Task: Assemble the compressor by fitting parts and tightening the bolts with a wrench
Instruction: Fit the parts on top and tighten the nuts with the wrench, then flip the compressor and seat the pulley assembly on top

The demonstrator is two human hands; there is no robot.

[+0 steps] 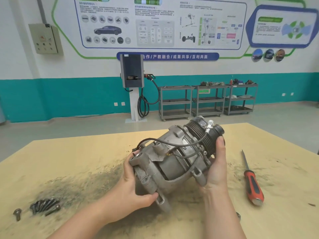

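Note:
A grey metal compressor [174, 163] with a black ribbed pulley at its far end and a thin black wire looped over its top is held tilted just above the table. My left hand [133, 185] grips its near end cover, thumb under the lower edge. My right hand [216, 168] cups the pulley side, fingers reaching up to the black hub. A pile of several dark bolts [44, 206] lies at the near left, with one loose bolt [17, 213] beside it. No wrench is in view.
A red-and-black handled screwdriver [252, 183] lies on the right of the pale wooden table [77, 157], whose surface is smeared with dark grime. Beyond the table are grey shelf carts [207, 100] and a charging post [133, 90] by the wall.

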